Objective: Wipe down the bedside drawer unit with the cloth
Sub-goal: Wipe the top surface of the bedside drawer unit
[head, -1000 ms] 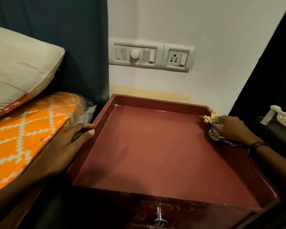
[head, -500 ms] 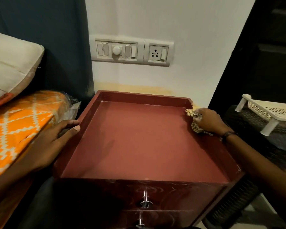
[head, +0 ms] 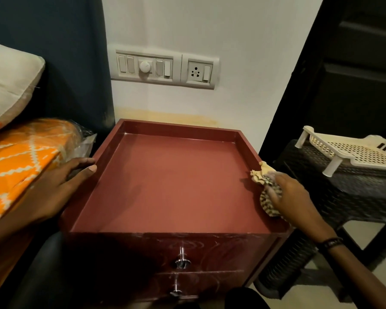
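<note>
The dark red bedside drawer unit (head: 172,181) stands against the white wall, its top rimmed like a tray, with two metal knobs (head: 182,263) on its front. My right hand (head: 292,199) grips a bunched, patterned beige cloth (head: 265,186) and presses it on the unit's right rim, about midway along. My left hand (head: 60,186) lies flat with straight fingers against the unit's left rim, thumb tip on the edge.
A bed with an orange patterned cover (head: 20,161) and a pale pillow (head: 7,85) is on the left. A dark woven stool (head: 343,197) carrying a cream plastic rack (head: 354,150) stands right of the unit. A switch panel (head: 163,68) is on the wall above.
My right hand has slid the cloth from the unit's back right corner toward me along the right rim. The view has pulled back and tilted down. My left hand stays on the left rim.
</note>
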Available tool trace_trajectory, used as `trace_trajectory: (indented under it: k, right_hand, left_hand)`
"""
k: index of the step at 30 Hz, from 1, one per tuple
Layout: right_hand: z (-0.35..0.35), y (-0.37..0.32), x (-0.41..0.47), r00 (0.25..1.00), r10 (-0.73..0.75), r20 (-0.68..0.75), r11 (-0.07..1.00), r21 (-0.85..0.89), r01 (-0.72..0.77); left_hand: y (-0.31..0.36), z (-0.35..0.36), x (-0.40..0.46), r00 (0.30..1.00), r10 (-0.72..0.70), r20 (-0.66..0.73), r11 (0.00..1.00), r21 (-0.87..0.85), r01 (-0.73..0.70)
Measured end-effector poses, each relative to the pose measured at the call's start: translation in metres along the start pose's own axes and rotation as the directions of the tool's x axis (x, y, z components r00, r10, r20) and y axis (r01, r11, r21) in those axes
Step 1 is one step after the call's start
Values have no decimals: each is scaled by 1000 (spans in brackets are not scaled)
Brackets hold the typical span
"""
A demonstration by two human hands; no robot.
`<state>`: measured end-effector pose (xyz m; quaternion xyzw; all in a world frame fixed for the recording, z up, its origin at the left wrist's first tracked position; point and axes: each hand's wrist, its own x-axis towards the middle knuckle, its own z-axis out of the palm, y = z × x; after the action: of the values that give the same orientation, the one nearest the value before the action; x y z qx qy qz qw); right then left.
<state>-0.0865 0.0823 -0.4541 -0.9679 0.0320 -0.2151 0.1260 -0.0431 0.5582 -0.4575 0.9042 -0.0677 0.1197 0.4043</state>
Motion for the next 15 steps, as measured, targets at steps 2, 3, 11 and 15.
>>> trace_trajectory:
  k: [2,3,11,15]
  right_hand:
    - [-3,3,-18,999,-21,-30,1000,1,21]
    - [-5,7,-31,998,-43,-50,999,2,43]
    - [-28,-1,-83,902,-420,98,737,-544,401]
    - [-27,-11,-71,853,-411,321,621,-587,520]
  left_hand:
    - [2,0,-3,1000,3,17,1000,-1,-3]
    - [0,1,-3,1000,13,17,1000,1,-13]
    - [6,6,-5,1000,22,0,999,-25,-22]
    - [2,7,-3,1000,19,1,1000,11,-19]
